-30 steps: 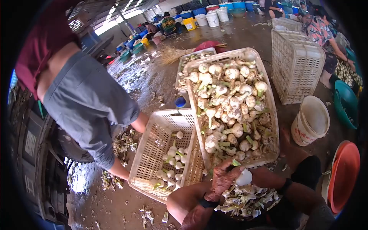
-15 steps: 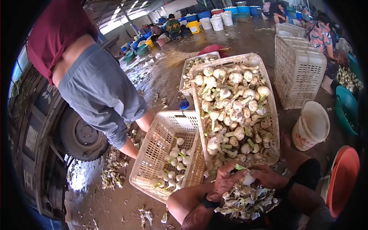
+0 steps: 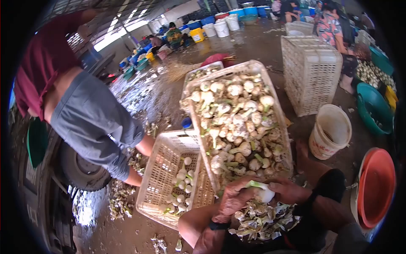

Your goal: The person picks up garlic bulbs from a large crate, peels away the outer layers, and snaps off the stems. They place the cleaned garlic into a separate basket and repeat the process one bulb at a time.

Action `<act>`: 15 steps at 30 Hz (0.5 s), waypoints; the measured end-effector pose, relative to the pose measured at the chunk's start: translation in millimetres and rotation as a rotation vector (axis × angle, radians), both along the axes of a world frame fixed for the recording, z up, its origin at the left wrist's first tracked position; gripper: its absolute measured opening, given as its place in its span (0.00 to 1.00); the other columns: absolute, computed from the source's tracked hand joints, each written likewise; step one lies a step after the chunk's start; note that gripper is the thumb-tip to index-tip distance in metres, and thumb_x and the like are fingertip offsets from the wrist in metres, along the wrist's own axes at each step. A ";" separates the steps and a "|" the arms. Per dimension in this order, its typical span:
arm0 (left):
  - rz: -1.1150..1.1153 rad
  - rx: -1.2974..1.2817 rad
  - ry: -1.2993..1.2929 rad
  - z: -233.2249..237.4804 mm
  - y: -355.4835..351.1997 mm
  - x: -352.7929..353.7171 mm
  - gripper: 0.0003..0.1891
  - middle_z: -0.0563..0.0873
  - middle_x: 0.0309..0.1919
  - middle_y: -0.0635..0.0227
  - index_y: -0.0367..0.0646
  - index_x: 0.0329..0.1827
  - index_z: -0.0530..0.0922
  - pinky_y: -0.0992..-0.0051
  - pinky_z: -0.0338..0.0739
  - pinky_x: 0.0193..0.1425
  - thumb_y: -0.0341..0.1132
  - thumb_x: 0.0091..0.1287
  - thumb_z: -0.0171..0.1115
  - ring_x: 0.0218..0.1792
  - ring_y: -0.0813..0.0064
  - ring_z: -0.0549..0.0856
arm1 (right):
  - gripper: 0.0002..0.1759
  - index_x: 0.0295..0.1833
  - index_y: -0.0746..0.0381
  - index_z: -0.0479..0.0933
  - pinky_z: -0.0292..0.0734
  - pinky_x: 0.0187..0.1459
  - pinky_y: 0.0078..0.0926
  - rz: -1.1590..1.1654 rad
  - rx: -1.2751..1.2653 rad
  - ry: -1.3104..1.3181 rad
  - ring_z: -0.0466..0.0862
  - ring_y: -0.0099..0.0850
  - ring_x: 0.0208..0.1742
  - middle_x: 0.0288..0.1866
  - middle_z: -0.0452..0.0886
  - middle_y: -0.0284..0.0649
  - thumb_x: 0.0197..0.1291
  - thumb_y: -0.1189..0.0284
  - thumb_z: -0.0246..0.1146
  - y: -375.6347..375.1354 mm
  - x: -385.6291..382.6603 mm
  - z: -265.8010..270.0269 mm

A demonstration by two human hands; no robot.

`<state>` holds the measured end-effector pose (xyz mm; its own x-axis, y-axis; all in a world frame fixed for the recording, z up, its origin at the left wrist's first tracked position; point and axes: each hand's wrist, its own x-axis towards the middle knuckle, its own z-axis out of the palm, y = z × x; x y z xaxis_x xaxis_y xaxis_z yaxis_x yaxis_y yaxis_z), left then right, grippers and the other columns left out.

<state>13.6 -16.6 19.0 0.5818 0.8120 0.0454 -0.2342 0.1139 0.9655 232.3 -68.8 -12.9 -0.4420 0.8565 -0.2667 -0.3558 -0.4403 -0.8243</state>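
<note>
Between my two hands is a white, peeled garlic bulb (image 3: 265, 194) with a short green stem pointing left. My left hand (image 3: 237, 197) grips it from the left side, and my right hand (image 3: 289, 190) has its fingers closed against the right side. Whether the right hand also holds a small tool cannot be made out. A heap of stripped garlic skins (image 3: 262, 221) lies below the hands on my lap. Just beyond, a tilted crate (image 3: 284, 139) is full of unpeeled garlic bulbs (image 3: 237, 120). Left of it, a lower crate (image 3: 146, 186) holds several clean white bulbs (image 3: 182, 183).
A white bucket (image 3: 330, 132), red basin (image 3: 376, 188) and green basin (image 3: 374, 109) stand at right, near a stacked crate (image 3: 312, 74). A person in grey shorts (image 3: 95, 122) stands at left beside a vehicle wheel (image 3: 84, 167). Other people sit at the back among tubs.
The view has shifted, so most things sit further left. More of the white bulb shows between my hands. The standing person's arm is now raised, and a green basin shows beside that person.
</note>
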 end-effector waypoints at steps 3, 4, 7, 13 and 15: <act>0.057 0.217 0.007 5.1 3.8 6.5 0.11 0.85 0.53 0.62 0.39 0.50 0.84 0.72 0.77 0.59 0.23 0.65 0.66 0.52 0.74 0.83 | 0.30 0.65 0.69 0.69 0.78 0.36 0.22 -0.069 0.003 0.103 0.82 0.23 0.36 0.45 0.83 0.38 0.70 0.55 0.58 -2.9 0.9 0.1; 0.074 0.186 0.006 9.9 2.4 10.2 0.10 0.86 0.52 0.62 0.39 0.49 0.84 0.71 0.77 0.59 0.24 0.66 0.66 0.51 0.74 0.83 | 0.31 0.66 0.69 0.68 0.79 0.36 0.22 -0.096 0.019 0.086 0.82 0.23 0.35 0.44 0.83 0.38 0.70 0.55 0.59 -2.5 1.9 -2.9; 0.162 0.162 0.044 23.3 -2.9 21.7 0.07 0.87 0.47 0.62 0.37 0.46 0.84 0.71 0.78 0.56 0.27 0.67 0.66 0.49 0.74 0.83 | 0.31 0.63 0.69 0.69 0.80 0.35 0.19 -0.111 0.088 0.157 0.83 0.22 0.34 0.42 0.83 0.38 0.70 0.53 0.59 -2.4 4.8 9.5; 0.359 0.108 0.023 11.5 5.2 26.8 0.08 0.88 0.39 0.65 0.36 0.44 0.83 0.74 0.81 0.47 0.30 0.66 0.68 0.40 0.78 0.84 | 0.32 0.61 0.69 0.69 0.77 0.33 0.19 -0.153 0.165 0.419 0.81 0.22 0.34 0.42 0.81 0.39 0.67 0.51 0.62 -1.9 25.8 23.3; 0.388 -0.048 -0.070 23.9 2.9 26.9 0.09 0.87 0.34 0.65 0.36 0.44 0.83 0.73 0.83 0.40 0.32 0.66 0.68 0.32 0.77 0.85 | 0.34 0.63 0.69 0.68 0.77 0.34 0.19 -0.175 0.187 0.451 0.82 0.23 0.36 0.44 0.81 0.40 0.66 0.52 0.63 -4.1 31.2 34.7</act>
<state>40.5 -13.7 42.9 0.2280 0.9732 0.0304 -0.3335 0.0487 0.9415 263.6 -72.9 21.8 -0.3235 0.9427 0.0818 -0.7491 -0.2024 -0.6308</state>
